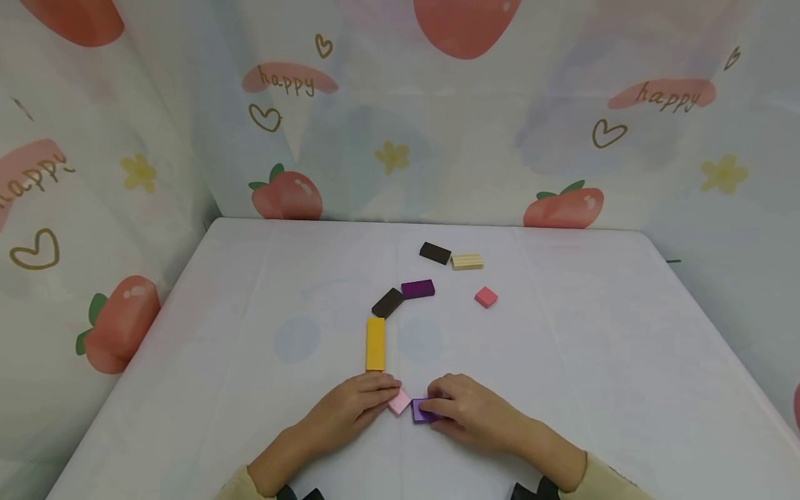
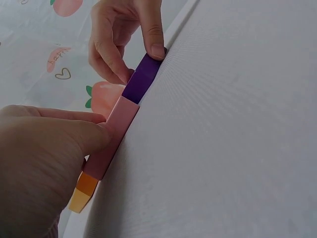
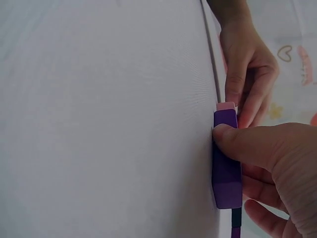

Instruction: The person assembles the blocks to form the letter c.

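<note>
Worktop (image 1: 550,347), white-covered, is being occupied near its front by the left hand (image 1: 353,407) and the right hand (image 1: 473,414), both being closed to a block's width. By the right, a smooth purple rectangular block (image 1: 421,412) is being pinched; by the left, a light-pink rectangular block (image 1: 400,402). Seemingly, their ends are being aligned, touching or nearly so, on the near side of a yellow rectangular block (image 1: 376,344). Presumably, fine squaring, then careful release, is being called for. Straight edges and even-coloured faces are being shown by both.
</note>
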A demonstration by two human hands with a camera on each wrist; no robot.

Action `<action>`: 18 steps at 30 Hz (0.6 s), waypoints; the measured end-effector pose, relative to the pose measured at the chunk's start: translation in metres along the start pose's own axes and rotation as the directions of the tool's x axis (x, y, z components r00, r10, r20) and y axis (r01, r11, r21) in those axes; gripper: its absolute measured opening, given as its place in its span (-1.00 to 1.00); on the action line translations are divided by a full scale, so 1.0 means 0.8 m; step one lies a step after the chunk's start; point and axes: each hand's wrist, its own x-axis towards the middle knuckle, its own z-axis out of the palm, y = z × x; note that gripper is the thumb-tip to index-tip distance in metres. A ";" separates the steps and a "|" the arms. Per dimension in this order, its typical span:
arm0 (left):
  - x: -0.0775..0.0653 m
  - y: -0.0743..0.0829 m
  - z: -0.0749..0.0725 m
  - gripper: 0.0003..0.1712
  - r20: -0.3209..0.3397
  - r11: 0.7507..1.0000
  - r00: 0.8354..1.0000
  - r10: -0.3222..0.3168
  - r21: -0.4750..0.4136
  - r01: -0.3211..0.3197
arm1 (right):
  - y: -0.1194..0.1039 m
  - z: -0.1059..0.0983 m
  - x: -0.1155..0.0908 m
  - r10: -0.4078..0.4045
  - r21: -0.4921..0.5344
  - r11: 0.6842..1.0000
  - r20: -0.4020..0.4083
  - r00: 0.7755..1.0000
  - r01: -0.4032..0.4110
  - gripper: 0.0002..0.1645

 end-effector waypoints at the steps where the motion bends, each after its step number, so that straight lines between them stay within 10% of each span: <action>1: 0.000 0.000 0.000 -0.67 0.001 1.000 1.000 -0.002 0.004 0.002 | 0.000 0.000 0.000 -0.003 -0.003 1.000 -0.004 1.000 0.003 -0.67; 18: 0.002 0.004 -0.004 -0.67 0.002 1.000 1.000 -0.002 0.003 0.002 | -0.010 0.002 0.001 0.070 -0.002 0.998 0.009 0.998 -0.070 -0.68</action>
